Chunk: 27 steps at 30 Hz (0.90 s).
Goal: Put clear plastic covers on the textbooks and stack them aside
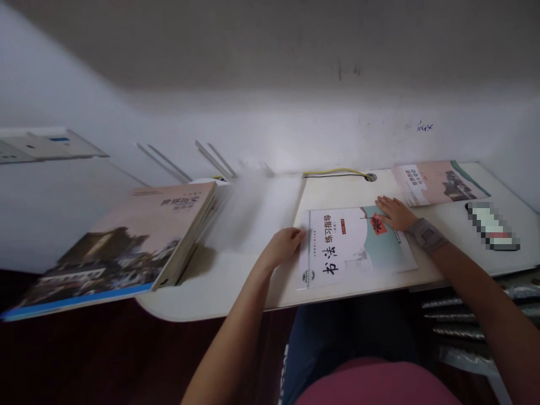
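A white and teal calligraphy workbook (353,247) lies flat on the white desk (236,281) in front of me. My left hand (283,244) rests at its left edge, fingers curled against the cover's spine side. My right hand (394,212) lies flat and open on the book's top right corner, fingers stretched out. A grey band sits on my right wrist (427,233).
A stack of textbooks (139,242) with a building photo cover leans over the desk's left end. Another pinkish textbook (439,183) lies at the back right. A yellow cable (337,172) runs to a desk hole. A blurred dark object (493,226) lies at the right.
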Motion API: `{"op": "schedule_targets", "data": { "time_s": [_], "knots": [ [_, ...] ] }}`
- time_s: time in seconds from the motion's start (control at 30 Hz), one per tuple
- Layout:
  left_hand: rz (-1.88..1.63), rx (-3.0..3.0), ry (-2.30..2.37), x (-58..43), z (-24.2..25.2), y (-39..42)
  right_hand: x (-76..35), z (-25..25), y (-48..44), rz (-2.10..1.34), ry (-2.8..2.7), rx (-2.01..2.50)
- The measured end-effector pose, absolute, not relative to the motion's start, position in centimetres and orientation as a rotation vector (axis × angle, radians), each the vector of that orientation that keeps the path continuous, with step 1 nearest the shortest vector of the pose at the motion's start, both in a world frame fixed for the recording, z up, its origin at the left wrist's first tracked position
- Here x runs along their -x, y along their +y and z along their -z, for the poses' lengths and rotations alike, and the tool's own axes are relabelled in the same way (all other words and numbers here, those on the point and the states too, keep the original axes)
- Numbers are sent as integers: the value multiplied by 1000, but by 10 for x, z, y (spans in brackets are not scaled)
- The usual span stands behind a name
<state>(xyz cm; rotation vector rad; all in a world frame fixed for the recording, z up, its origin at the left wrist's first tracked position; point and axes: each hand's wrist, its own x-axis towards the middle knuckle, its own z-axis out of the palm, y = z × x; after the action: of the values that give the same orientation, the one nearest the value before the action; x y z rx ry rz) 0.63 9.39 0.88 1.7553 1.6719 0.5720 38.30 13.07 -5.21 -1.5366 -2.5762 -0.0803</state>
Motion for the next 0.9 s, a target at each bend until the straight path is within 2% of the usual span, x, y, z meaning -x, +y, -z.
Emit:
{"op": "schedule_targets", "data": {
  "time_s": [0.17, 0.3, 0.47, 0.73, 0.9],
  "knots": [
    [-713, -1188, 1296, -10, -16, 62, -381, 51, 130, 61, -2551, 1538],
    [-694, -1127, 1280, -12, -8, 43, -380, 49, 130, 52, -2548, 1530],
    [-893, -916, 1172, -11, -2, 34, -377, 44, 128, 50, -2448, 1609],
    [-1102, -714, 1155, 12, -28, 37, -438, 16, 73, 200, -1917, 2205],
    [-1110, -758, 1027, -31, -34, 77, -452, 27, 69, 229, -1824, 2385]
  ]
}}
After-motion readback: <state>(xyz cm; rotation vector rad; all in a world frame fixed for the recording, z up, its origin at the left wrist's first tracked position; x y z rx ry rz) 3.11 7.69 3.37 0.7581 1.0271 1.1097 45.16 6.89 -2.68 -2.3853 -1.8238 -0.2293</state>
